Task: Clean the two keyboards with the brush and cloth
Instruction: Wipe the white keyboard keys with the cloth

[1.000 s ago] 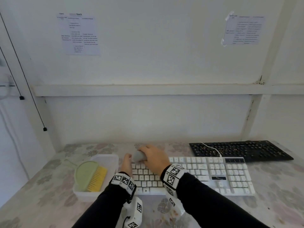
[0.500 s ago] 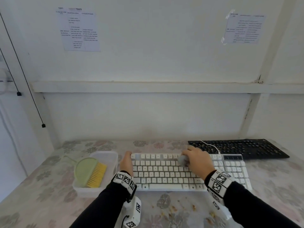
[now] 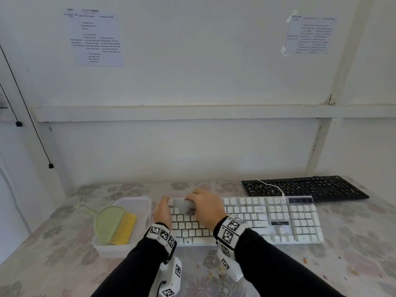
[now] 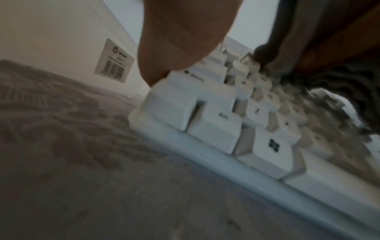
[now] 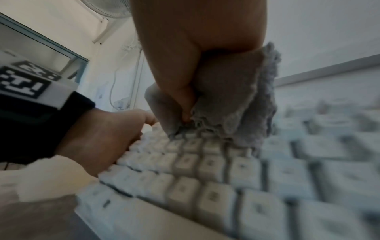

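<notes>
A white keyboard [image 3: 267, 219] lies across the middle of the table, a black keyboard [image 3: 304, 187] behind it at the right. My right hand [image 3: 205, 209] grips a bunched grey cloth [image 3: 183, 205] and presses it onto the white keyboard's upper left keys; the right wrist view shows the cloth [image 5: 232, 100] clamped under thumb and fingers on the keys [image 5: 205, 162]. My left hand [image 3: 164, 211] rests along the keyboard's left end, its thumb [image 4: 185, 37] touching the edge keys. A green brush [image 3: 115, 225] with yellow bristles lies in the tub.
A translucent plastic tub [image 3: 137, 205] stands left of the white keyboard. Crumbs [image 3: 214, 273] dot the floral tablecloth [image 3: 353, 264] in front of the keyboard. A white cable [image 3: 272, 186] runs over the black keyboard. The wall stands close behind.
My right hand with the cloth swept right along the white keyboard's top rows, then came back to the upper left keys. The left hand stayed at the keyboard's left end.
</notes>
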